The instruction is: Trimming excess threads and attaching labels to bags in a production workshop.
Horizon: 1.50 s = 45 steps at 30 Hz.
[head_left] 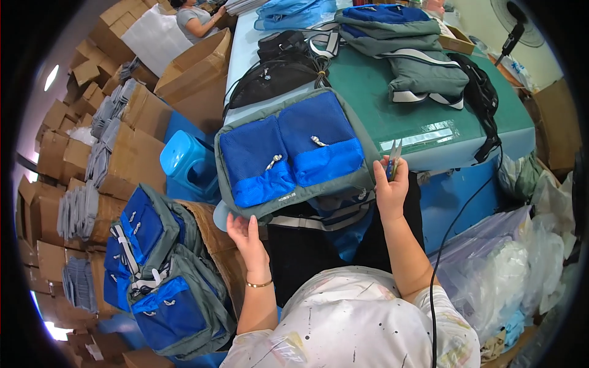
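A grey-green bag [366, 147] with two blue mesh pockets [251, 147] leans over the table's near edge toward my lap, pockets facing up. White cord pulls hang from the pockets, and a grey-white strap [300, 222] shows beneath. At the bag's near left corner is my left hand [250, 244], palm up with fingers apart, touching the edge; some fingers are partly hidden by the bag. My right hand [392, 190] is closed around small scissors [393, 161], blades pointing up and away, beside the bag's right edge.
More blue and green bags [178, 300] are piled at lower left by a carton. A blue stool [184, 156] stands left of the table [362, 92], which bears black bags [279, 80] and further green bags [423, 73]. Plastic-wrapped bundles [491, 264] lie at right. A dark cable [451, 227] hangs nearby. Another person [196, 21] works far left.
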Each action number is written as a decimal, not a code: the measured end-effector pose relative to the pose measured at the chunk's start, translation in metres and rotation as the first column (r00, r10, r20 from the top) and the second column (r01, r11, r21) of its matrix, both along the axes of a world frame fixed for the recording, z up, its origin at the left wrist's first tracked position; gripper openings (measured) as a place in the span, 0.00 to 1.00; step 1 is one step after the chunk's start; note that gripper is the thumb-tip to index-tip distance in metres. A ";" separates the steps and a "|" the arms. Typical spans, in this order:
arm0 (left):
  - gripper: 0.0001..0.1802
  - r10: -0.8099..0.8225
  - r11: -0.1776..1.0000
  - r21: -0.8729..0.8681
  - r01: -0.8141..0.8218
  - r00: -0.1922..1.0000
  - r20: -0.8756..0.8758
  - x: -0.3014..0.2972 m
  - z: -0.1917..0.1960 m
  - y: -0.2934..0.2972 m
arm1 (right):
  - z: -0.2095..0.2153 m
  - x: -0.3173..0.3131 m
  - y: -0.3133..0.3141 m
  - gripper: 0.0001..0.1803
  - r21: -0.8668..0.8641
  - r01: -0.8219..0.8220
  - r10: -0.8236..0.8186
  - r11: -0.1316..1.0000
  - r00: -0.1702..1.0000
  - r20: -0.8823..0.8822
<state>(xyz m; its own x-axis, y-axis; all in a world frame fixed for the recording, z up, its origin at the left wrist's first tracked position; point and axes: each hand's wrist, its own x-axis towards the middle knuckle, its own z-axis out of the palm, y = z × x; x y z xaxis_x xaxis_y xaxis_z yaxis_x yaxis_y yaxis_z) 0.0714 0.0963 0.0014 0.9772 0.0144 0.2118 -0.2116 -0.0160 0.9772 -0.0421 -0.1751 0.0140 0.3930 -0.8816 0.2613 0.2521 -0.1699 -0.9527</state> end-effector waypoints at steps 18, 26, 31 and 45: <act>0.05 -0.572 0.691 -0.698 0.188 0.733 -0.369 0.028 0.001 0.024 | -0.027 -0.025 0.019 0.12 -0.007 -0.024 0.024 1.000 0.998 -0.061; 0.05 -0.454 0.535 -0.837 0.115 0.875 -0.170 0.040 0.027 0.084 | -0.038 -0.035 0.020 0.11 0.006 -0.008 0.009 1.000 0.994 -0.109; 0.03 -0.403 0.520 -0.846 0.114 0.907 -0.126 0.056 0.010 0.118 | -0.040 -0.032 0.020 0.10 0.019 -0.063 0.064 0.998 0.996 -0.067; 0.18 0.171 0.851 -0.526 0.021 0.934 0.314 0.107 0.260 0.196 | -0.061 -0.036 0.028 0.13 -0.092 -0.050 0.039 0.994 0.992 -0.120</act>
<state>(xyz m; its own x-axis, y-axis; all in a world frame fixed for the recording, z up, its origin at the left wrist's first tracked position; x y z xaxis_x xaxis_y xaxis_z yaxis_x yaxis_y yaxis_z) 0.1785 0.2920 0.2610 0.8374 0.2848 0.4666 -0.5466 0.4362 0.7148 -0.0777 -0.1471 -0.0469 0.4645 -0.8359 0.2923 0.1485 -0.2519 -0.9563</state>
